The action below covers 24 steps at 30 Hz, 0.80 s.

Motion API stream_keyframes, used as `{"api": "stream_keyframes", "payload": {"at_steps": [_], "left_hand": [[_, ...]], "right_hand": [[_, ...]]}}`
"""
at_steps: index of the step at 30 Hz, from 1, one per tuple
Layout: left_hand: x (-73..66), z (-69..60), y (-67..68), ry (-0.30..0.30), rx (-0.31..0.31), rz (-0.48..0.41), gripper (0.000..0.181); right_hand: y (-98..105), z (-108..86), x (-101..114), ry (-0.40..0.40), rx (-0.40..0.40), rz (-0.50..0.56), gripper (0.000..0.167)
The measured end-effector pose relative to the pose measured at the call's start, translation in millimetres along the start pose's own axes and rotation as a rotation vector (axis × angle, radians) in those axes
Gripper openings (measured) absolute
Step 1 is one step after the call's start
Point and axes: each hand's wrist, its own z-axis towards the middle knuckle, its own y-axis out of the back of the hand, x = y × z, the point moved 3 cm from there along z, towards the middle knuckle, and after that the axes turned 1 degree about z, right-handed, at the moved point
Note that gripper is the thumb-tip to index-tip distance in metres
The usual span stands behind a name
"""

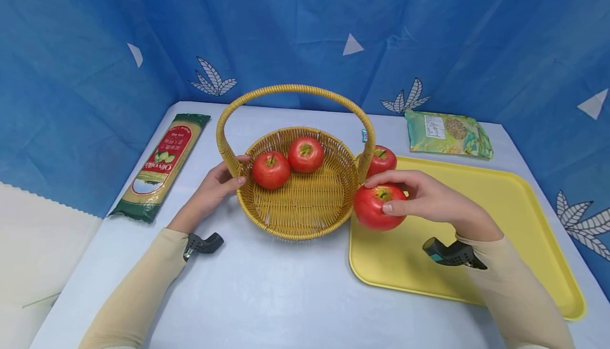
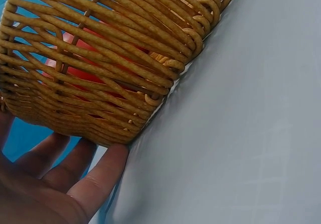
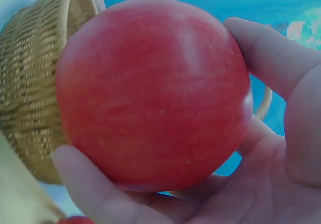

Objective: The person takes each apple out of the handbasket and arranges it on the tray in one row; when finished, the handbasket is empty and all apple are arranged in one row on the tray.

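Note:
In the head view, a wicker basket (image 1: 297,232) with a tall arched handle holds a pair of red apples (image 1: 271,170) toward its left and back. My left hand (image 1: 216,182) grips the basket's left side by the handle base. Its fingers (image 2: 103,176) lie against the woven outer wall in the left wrist view. Another apple (image 1: 374,214) is in my right hand (image 1: 429,200), held between thumb and fingers at the basket's right rim, over the yellow tray's left end. In the right wrist view this apple (image 3: 155,93) hides part of the basket (image 3: 30,83).
One more apple (image 1: 383,159) sits behind the held one, by the corner of the yellow tray (image 1: 481,185). A pasta packet (image 1: 162,163) lies to the left. At the back right is a green bag (image 1: 450,134). Blue cloth (image 1: 295,36) hangs behind the table.

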Motion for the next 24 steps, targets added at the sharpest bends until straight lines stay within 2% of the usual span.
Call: {"api": "stream_keyframes", "payload": {"at_steps": [6, 19, 24], "left_hand": [[-0.1, 0.1, -0.1, -0.009, 0.004, 0.001, 0.051], [0.0, 1.0, -0.3, 0.001, 0.001, -0.005, 0.051], [-0.6, 1.1, 0.3, -0.001, 0.001, 0.005, 0.051]], "right_hand": [[12, -12.3, -17, -0.008, -0.075, 0.007, 0.038], [45, -38.9, -50, -0.214, -0.298, -0.030, 0.035], [58, -44.7, -65, -0.274, -0.362, -0.053, 0.036]]}}
